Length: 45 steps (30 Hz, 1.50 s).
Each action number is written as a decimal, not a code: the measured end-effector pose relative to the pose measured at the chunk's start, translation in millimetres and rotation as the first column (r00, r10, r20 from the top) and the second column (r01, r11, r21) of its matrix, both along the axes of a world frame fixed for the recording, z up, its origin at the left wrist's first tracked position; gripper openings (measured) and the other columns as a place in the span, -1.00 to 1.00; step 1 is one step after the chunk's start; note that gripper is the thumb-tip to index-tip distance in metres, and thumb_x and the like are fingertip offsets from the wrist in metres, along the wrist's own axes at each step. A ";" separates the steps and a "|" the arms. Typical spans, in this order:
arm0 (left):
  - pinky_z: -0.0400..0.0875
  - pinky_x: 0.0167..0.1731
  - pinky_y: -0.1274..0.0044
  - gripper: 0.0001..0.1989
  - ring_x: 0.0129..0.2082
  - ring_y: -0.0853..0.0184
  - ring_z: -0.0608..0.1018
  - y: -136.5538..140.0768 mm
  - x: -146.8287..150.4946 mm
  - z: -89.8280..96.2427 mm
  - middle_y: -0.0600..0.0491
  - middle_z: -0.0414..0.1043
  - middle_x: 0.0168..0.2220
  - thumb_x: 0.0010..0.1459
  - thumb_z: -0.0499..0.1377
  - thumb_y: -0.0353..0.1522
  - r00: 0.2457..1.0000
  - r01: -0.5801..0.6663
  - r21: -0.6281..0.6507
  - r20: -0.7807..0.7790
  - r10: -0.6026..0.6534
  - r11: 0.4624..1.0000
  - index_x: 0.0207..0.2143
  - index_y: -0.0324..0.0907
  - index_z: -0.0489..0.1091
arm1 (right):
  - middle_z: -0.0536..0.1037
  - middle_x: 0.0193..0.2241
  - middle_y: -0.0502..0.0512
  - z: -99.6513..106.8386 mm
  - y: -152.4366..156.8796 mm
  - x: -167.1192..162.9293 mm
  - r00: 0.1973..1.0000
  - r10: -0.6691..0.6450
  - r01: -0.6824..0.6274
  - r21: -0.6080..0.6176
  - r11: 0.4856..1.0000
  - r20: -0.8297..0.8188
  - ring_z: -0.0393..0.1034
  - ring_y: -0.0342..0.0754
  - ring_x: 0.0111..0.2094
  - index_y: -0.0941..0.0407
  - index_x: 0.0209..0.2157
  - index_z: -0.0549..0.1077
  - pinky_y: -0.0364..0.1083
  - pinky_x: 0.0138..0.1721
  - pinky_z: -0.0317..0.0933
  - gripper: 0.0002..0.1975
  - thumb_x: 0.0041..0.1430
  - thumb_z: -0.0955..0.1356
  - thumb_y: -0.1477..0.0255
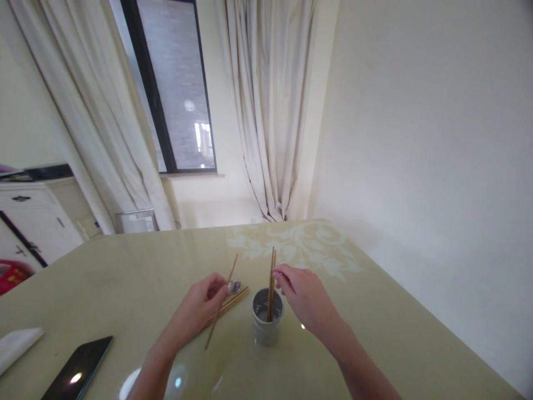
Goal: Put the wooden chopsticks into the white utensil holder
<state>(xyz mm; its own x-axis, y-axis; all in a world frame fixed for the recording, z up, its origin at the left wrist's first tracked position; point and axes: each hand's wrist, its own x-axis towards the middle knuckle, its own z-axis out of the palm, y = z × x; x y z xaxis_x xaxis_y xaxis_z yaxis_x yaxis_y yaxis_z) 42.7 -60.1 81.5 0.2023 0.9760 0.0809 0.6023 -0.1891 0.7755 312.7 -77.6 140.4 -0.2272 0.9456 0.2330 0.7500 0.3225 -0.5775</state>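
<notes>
My left hand [200, 303] pinches a single wooden chopstick [211, 332], which slants up and away from me. Under and beside that hand, several more chopsticks [236, 299] lie together on the table. A shiny metal spoon [235, 286] shows just past my left fingertips; its handle is hidden. To the right stands an upright grey cup [267, 334] with an open top and small holes in its bottom. Two or so wooden chopsticks [271, 278] rise from inside it. My right hand [306, 293] is closed at the cup's right rim, thumb and fingers pinching one of these chopsticks.
A glossy pale-green table [362, 339] with a white floral pattern lies under everything. At the near left are a dark phone or tablet [79, 366] and a white object [19, 344]. A wall [437, 166] borders the right side; curtains [270, 111] hang behind.
</notes>
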 end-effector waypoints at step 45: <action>0.27 -0.24 0.49 -0.91 -0.09 0.16 0.62 14.3 0.1 -53.7 -0.01 0.62 -0.16 0.20 0.21 -0.39 0.794 -0.131 -0.141 -0.607 0.019 0.981 -0.26 -0.11 0.52 | 0.66 -0.45 0.13 -16.0 18.4 18.4 0.903 -0.307 0.312 0.032 0.949 0.302 0.55 0.06 -0.38 0.09 -0.45 0.55 -0.09 -0.44 -0.04 -0.55 0.42 0.33 0.10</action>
<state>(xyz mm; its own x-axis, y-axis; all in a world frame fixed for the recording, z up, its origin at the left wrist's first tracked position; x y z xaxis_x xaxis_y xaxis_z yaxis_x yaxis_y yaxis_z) 42.9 -45.8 27.8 0.0809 0.9769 -0.1977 0.9632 -0.0256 0.2675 331.1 -59.2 124.4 0.0211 0.9828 0.1834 0.9487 0.0382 -0.3139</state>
